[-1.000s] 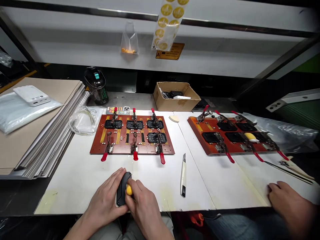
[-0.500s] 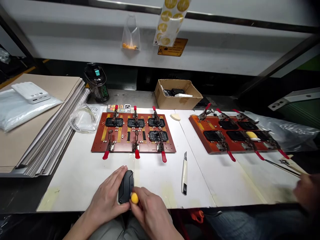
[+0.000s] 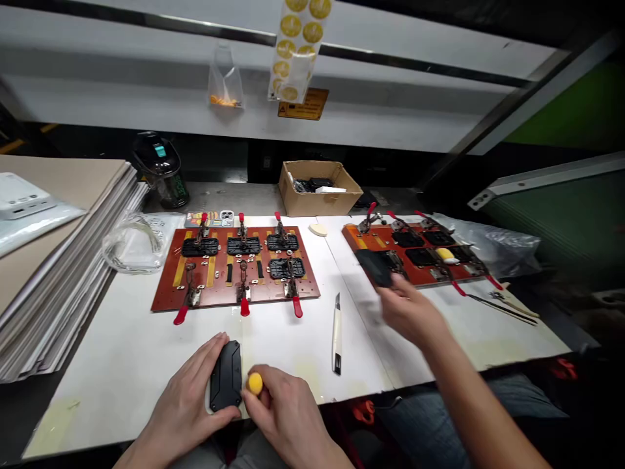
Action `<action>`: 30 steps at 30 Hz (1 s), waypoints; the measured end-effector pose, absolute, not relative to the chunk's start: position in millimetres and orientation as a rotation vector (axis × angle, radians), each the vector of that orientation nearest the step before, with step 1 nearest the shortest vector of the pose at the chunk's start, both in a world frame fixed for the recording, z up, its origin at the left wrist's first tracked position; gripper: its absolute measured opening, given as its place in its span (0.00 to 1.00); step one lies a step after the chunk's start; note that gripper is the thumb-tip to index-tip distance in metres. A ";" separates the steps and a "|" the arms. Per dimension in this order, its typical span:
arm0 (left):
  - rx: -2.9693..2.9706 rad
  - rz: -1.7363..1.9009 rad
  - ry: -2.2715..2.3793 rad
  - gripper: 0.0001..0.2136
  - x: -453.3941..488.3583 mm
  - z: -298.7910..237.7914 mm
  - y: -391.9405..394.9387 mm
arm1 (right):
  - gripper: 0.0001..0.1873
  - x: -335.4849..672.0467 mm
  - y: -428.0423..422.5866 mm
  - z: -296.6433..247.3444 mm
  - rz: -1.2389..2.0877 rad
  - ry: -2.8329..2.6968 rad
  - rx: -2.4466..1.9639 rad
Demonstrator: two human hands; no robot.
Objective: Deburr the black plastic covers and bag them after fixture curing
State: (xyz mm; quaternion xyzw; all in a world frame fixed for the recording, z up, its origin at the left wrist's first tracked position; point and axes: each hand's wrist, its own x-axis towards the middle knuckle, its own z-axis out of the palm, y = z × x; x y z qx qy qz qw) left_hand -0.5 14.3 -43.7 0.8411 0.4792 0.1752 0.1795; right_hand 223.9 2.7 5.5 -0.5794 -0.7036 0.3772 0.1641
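Note:
My left hand (image 3: 188,384) is closed around the side of a flat black plastic case (image 3: 227,376), which rests near the table's front edge. Thumb and fingers grip its left side and lower end. Just to the right, my right hand (image 3: 286,407) pinches a small object with a round yellow end (image 3: 254,383); the rest of it is hidden in the fingers. A narrow gap shows between that yellow end and the case. A white utility knife (image 3: 336,335) lies to the right of my hands, blade pointing away.
A red-brown fixture board (image 3: 219,296) with red-handled toggle clamps holds several black parts. On the right, a co-worker's hand (image 3: 410,309) holds a black piece (image 3: 374,266) at a second board (image 3: 349,241). A cardboard box (image 3: 319,203), bottle (image 3: 161,170) and stacked sheets (image 3: 63,260) stand around.
The view has swung right. My right hand and the yellow end have drawn slightly away from the case. The co-worker's hand has moved inward, now carrying a black piece over the right board.

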 end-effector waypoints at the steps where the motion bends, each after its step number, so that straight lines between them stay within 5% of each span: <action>1: 2.389 0.497 1.356 0.47 -1.0 -45.2 14.4 | 0.06 220.6 6.8 3.0 1.021 -1.963 -1.643; 6: 2.408 0.540 1.364 0.46 -0.7 -47.4 16.0 | 0.11 195.6 18.6 -15.5 0.845 -2.075 -1.636; 15: 2.451 0.504 1.342 0.46 -2.4 -45.6 15.2 | 0.07 227.3 6.8 17.8 1.043 -2.071 -1.794; 24: 2.415 0.523 1.337 0.46 -0.2 -46.0 16.6 | 0.14 202.6 13.8 0.0 0.999 -2.179 -1.595; 30: 2.415 0.516 1.329 0.47 -1.3 -45.8 17.4 | 0.05 224.6 9.0 16.3 1.087 -2.138 -1.620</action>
